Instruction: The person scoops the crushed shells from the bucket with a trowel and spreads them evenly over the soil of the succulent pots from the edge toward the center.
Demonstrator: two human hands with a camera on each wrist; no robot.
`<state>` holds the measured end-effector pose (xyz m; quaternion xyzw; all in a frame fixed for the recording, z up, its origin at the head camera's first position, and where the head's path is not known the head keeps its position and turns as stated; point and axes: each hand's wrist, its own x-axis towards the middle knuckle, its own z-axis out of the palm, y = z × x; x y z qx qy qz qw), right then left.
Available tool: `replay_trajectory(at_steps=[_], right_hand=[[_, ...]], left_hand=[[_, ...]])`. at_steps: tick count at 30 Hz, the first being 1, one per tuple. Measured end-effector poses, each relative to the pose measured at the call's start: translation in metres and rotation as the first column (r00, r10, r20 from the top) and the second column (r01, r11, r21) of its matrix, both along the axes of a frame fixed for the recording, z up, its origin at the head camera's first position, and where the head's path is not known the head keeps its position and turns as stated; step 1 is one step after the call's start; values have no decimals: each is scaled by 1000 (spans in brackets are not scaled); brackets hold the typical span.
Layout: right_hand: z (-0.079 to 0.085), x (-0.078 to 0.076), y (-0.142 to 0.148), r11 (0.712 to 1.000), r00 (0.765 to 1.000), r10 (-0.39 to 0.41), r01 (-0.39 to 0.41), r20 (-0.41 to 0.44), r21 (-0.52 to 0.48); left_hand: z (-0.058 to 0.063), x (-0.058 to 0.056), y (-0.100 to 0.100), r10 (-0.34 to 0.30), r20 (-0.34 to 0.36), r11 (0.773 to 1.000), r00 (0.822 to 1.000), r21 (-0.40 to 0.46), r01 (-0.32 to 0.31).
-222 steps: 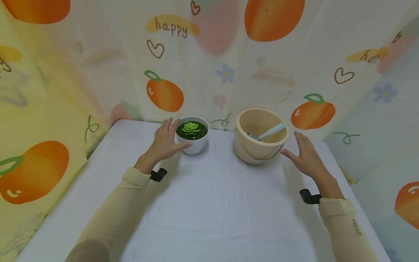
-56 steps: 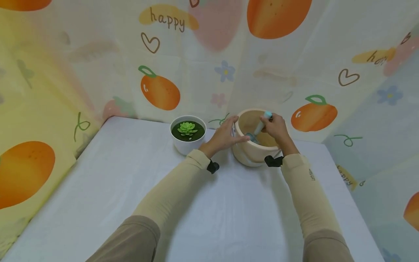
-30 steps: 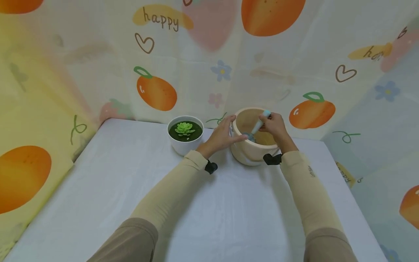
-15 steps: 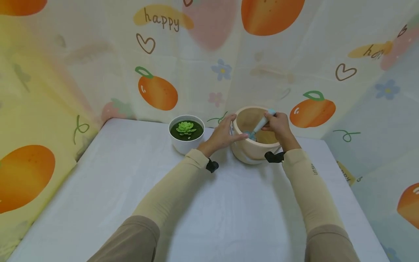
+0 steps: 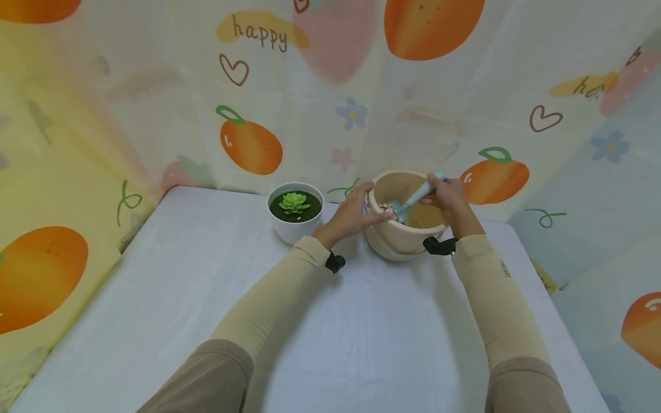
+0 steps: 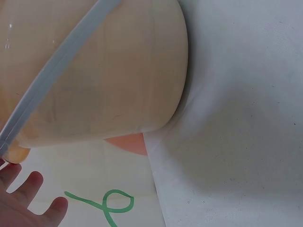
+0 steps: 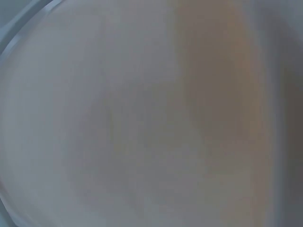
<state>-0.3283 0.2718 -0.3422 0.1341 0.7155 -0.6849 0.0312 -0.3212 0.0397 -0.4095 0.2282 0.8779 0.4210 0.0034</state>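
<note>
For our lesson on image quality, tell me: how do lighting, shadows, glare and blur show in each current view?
Head: dim, soft light, with blurry-edged shadows from the sleeves on the white table. Left wrist: small glints on the bucket, soft shadow beside its base. Right wrist: heavily blurred throughout; what looks like the bucket's wall fills most of it.

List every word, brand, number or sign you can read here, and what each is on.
"happy": wall cloth, upper left.
"ha", remainder distorted by a fold: wall cloth, upper right.
Lettering on the right sleeve: too small to read.
Yellow patch, lower right: unreadable.
Bucket, white pot: none visible.
</note>
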Motion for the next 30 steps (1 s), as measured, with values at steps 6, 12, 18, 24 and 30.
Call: replay_trajectory(at_steps=[6, 12, 18, 24, 30], right_hand=[[7, 2, 5, 988, 1000, -10, 14, 25, -151], [11, 4, 12, 970, 1000, -30, 31, 7, -241], [13, 8, 16, 964, 997, -76, 70, -13, -258], [15, 11, 20, 954, 997, -77, 66, -27, -292], [14, 13, 22, 950, 995, -94, 80, -32, -301]], left_hand=[[1, 0, -2, 4, 8, 1000, 1000, 15, -4], [1, -1, -1, 8, 20, 1000, 1000, 30, -9], [0, -1, 0, 5, 23, 1000, 1000, 29, -6], [-1, -2, 0, 0, 18, 999, 1000, 37, 0], [-1, -2, 1, -1, 18, 999, 1000, 39, 0]])
